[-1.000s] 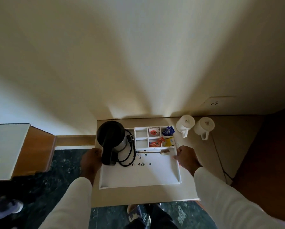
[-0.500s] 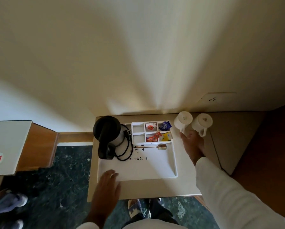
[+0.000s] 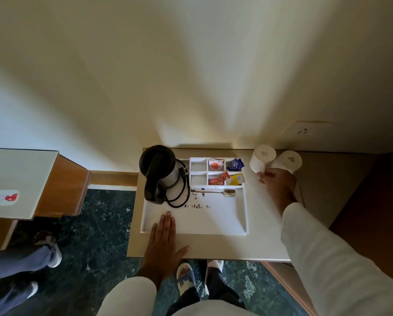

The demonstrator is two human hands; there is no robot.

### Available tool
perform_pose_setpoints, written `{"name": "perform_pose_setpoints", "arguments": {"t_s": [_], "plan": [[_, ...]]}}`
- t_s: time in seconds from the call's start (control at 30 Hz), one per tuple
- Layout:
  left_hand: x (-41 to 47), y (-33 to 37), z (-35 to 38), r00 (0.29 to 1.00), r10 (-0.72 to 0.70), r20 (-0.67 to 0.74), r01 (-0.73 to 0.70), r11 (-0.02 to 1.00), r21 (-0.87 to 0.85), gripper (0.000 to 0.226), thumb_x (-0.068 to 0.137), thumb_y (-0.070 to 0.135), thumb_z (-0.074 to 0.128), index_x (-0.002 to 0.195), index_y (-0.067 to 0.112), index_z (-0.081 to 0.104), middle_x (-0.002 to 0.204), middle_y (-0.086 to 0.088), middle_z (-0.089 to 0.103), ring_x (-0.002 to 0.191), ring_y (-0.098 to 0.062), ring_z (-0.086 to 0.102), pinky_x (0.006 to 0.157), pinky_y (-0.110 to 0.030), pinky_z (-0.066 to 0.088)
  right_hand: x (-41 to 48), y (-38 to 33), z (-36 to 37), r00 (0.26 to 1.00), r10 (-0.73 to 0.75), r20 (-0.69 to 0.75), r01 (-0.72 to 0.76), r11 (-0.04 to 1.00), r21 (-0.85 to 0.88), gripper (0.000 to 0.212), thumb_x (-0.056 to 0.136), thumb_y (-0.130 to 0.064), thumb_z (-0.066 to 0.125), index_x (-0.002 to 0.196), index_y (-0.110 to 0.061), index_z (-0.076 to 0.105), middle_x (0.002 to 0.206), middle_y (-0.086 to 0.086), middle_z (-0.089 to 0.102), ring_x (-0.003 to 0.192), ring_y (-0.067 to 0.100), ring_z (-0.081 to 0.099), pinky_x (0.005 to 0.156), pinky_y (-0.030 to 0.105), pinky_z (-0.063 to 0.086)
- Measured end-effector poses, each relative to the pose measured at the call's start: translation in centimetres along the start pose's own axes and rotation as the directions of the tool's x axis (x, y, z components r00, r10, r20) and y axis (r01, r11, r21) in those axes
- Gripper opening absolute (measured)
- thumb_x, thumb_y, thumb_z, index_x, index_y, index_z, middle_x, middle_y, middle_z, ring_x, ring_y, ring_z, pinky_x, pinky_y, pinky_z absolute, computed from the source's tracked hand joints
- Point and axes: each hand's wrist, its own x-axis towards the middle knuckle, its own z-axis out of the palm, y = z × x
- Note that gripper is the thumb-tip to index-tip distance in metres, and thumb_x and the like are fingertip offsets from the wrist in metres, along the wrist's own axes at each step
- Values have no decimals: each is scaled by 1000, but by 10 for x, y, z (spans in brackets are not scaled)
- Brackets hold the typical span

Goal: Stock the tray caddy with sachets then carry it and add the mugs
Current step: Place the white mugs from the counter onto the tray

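Note:
A white tray caddy [image 3: 241,229] lies on a pale table [image 3: 266,245]. Its rear compartments hold coloured sachets [image 3: 225,177]; a spoon [image 3: 223,192] lies just in front of them. A black and steel kettle [image 3: 160,171] stands at the tray's left rear with its cord coiled beside it. Two white mugs stand upside down right of the tray. My right hand [image 3: 276,181] grips the handle of the left mug [image 3: 261,159]; the right mug [image 3: 287,161] touches it. My left hand [image 3: 163,242] lies flat, fingers spread, on the tray's front left edge.
A wall with a socket [image 3: 302,131] rises right behind the table. A wooden desk with a closed laptop [image 3: 15,181] is at the left. Another person's legs and shoes [image 3: 47,249] stand on the dark marble floor at lower left.
Both hands let go of the tray's sides. My right hand reached back right and closed on the left mug's handle. My left hand moved forward and settled flat on the tray's front edge.

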Motion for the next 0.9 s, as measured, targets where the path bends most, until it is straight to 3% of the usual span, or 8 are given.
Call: {"name": "perform_pose_setpoints", "arguments": {"t_s": [0.07, 0.17, 0.23, 0.37, 0.5, 0.6, 0.73, 0.9], "plan": [[1, -1, 2, 1000, -8, 6, 8, 1000, -9, 105, 89, 77, 21, 158, 1, 5, 168, -22, -1, 156, -40, 3, 126, -46, -4, -21, -5, -7, 1000, -29, 1, 29, 997, 78, 23, 90, -26, 81, 107, -10, 81, 81, -7, 77, 79, 4, 72, 78, 25, 57], [3, -1, 6, 999, -10, 47, 9, 1000, 14, 107, 86, 81, 8, 156, 4, -15, 166, -19, -21, 155, -37, -16, 128, -49, -9, -62, -6, -4, 989, -115, 95, 97, 979, 179, 18, 84, -22, 86, 99, -14, 84, 76, -9, 79, 71, -1, 69, 73, 17, 52], [3, -2, 10, 999, -12, 44, 11, 1000, 22, 107, 86, 81, 7, 156, 4, -17, 166, -19, -22, 155, -36, -16, 128, -49, -5, -95, 0, 11, 968, -174, 178, 137, 970, 203, 13, 80, -19, 89, 92, -17, 86, 71, -11, 80, 66, -5, 69, 69, 10, 52], [5, -4, 11, 999, -8, 35, 7, 1000, 17, 108, 85, 82, 10, 157, 5, -15, 167, -18, -20, 156, -36, -13, 128, -49, -3, -145, 15, 56, 925, -165, 342, 89, 970, 227, 16, 79, -16, 89, 90, -27, 85, 74, -14, 81, 71, 2, 77, 75, 13, 58], [4, -1, 9, 999, -15, 32, 15, 1000, 1, 109, 84, 81, 12, 159, 4, -6, 168, -18, -14, 157, -37, -6, 127, -51, 2, -157, 27, 91, 919, -122, 376, 63, 984, 166, 13, 81, -19, 88, 93, -17, 87, 65, -23, 74, 70, -9, 69, 68, 2, 47], [3, 0, 8, 999, -18, 34, 19, 1000, -8, 107, 87, 78, 23, 159, 2, 1, 169, -19, -6, 156, -38, 1, 127, -55, 10, -157, 27, 102, 928, -122, 351, 75, 987, 144, 13, 81, -22, 89, 92, -18, 87, 71, -16, 77, 72, -4, 71, 70, 6, 48], [3, -2, 11, 999, -20, 41, 19, 1000, 9, 107, 87, 78, 23, 159, 3, 1, 169, -18, -5, 157, -38, 2, 126, -53, 8, -150, 29, 108, 932, -124, 340, 96, 990, 99, 14, 80, -25, 88, 91, -17, 86, 79, -3, 81, 75, 10, 73, 75, 22, 54], [4, -2, 14, 999, -19, 28, 18, 1000, 25, 107, 86, 78, 26, 158, 0, 15, 168, -21, 12, 155, -40, 17, 123, -56, 19, -150, 34, 113, 921, -128, 367, 110, 991, 72, 23, 76, -30, 91, 94, -16, 85, 84, -4, 81, 75, 5, 73, 75, 19, 52]]}}
